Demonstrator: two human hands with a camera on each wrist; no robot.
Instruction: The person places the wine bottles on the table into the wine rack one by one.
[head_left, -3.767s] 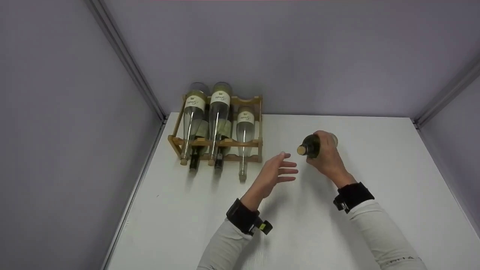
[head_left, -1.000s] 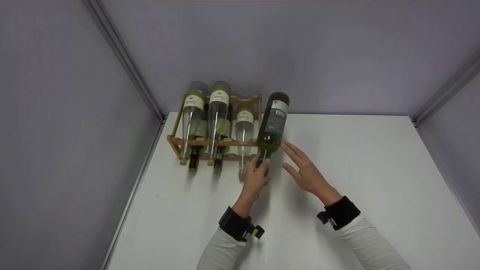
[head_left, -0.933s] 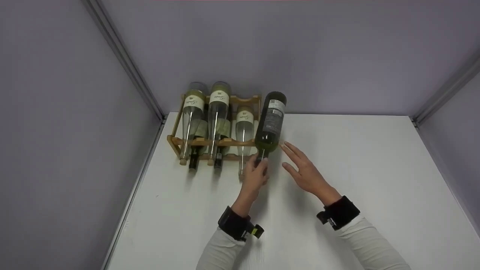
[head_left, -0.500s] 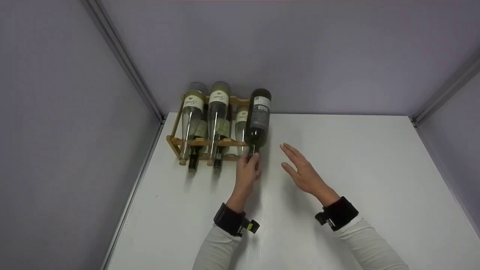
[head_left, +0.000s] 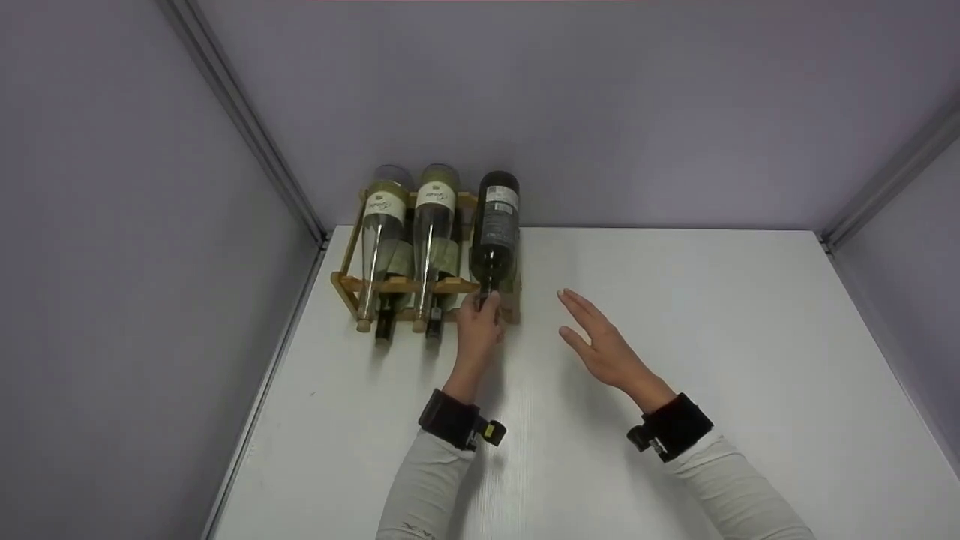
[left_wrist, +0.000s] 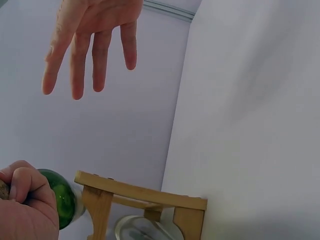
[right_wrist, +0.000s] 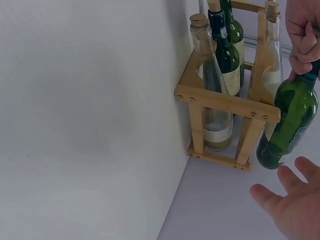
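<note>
My left hand [head_left: 478, 330] grips the neck of a dark green wine bottle [head_left: 496, 225] with a grey back label. The bottle lies over the right-hand slot of the wooden wine rack's [head_left: 401, 284] upper tier, its base toward the back wall. In the right wrist view the green bottle [right_wrist: 295, 112] sits close to the rack's top corner. My right hand [head_left: 611, 352] hovers over the table right of the rack, fingers extended, holding nothing. In the left wrist view, fingers of the left hand [left_wrist: 30, 200] wrap the neck, and the right hand [left_wrist: 100, 30] hangs open above.
Two clear bottles with cream labels, a left one [head_left: 384, 225] and a middle one [head_left: 435, 217], rest on the upper tier. Dark bottles lie below, with a clear bottle [right_wrist: 215, 100] in the lower right slot. A grey wall [head_left: 600, 112] rises behind the white table [head_left: 675, 300].
The dark bottle was first in my right hand at the right. My left hand then took its neck and carried it left over the rack. The right hand let go and stays nearly still.
</note>
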